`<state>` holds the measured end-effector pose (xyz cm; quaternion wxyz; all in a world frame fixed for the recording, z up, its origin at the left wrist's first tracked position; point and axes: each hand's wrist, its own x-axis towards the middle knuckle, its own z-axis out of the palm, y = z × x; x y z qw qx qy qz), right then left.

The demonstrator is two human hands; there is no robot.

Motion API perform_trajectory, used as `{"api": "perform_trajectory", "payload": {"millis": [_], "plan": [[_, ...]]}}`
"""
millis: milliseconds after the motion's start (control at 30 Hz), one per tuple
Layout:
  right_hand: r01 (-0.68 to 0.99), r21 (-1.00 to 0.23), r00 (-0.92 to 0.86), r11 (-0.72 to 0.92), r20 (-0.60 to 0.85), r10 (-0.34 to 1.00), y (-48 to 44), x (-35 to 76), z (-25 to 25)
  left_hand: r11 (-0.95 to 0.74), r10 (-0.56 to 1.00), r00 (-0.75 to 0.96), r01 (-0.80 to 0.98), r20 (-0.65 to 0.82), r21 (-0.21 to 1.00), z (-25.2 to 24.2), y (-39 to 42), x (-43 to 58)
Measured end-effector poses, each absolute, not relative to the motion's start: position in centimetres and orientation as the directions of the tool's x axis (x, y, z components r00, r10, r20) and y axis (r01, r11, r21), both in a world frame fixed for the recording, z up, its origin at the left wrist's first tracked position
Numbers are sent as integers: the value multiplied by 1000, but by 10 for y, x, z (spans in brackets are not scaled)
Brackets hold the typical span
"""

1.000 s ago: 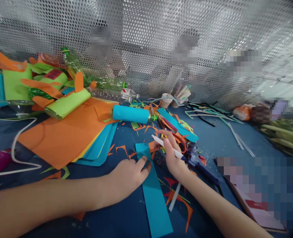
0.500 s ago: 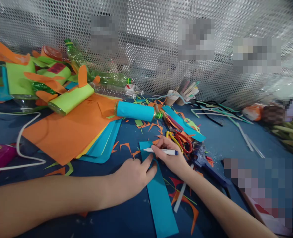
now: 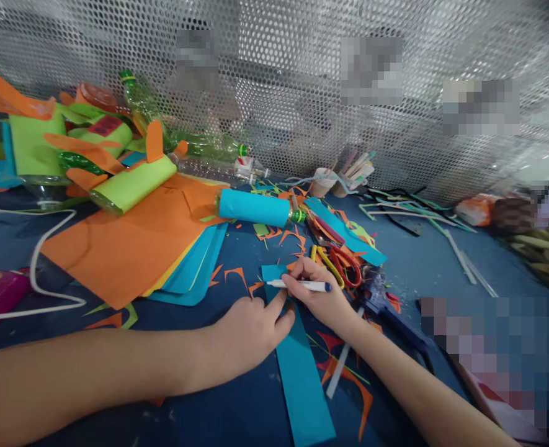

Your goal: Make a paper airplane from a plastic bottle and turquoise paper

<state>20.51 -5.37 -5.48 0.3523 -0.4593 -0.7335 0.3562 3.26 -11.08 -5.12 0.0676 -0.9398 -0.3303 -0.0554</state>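
A long blue paper strip (image 3: 303, 379) lies on the dark blue table, running from the near edge up to my hands. My left hand (image 3: 255, 329) rests on its left edge, fingers apart and pressing on the paper. Just beyond, my right hand (image 3: 318, 292) grips a white marker with a blue end (image 3: 309, 285). The marker lies almost level, its tip pointing left over the far end of the strip. I cannot tell whether the tip touches the paper. Red-handled scissors (image 3: 347, 266) and yellow-handled scissors (image 3: 327, 264) lie beyond my right hand.
A blue-wrapped bottle (image 3: 255, 207) lies ahead. Orange sheets (image 3: 129, 248) and blue sheets (image 3: 204, 273) are stacked left, near a green-wrapped bottle (image 3: 134, 186). A blue glue gun (image 3: 402, 323) lies right among paper scraps. Cups (image 3: 323, 182) of sticks stand before the perforated metal screen (image 3: 283, 81).
The marker and my right fingers have shifted very slightly left. My left hand and the blue strip stay in place.
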Motion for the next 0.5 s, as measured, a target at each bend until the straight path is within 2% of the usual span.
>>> {"api": "perform_trajectory", "payload": {"millis": [133, 500], "plan": [[473, -804, -302, 361, 237, 924, -54, 205, -55, -775, 609, 783, 622, 127, -111, -50, -111, 32], [537, -769, -235, 345, 257, 937, -56, 203, -51, -775, 605, 786, 618, 127, -132, -49, -112, 33]]}}
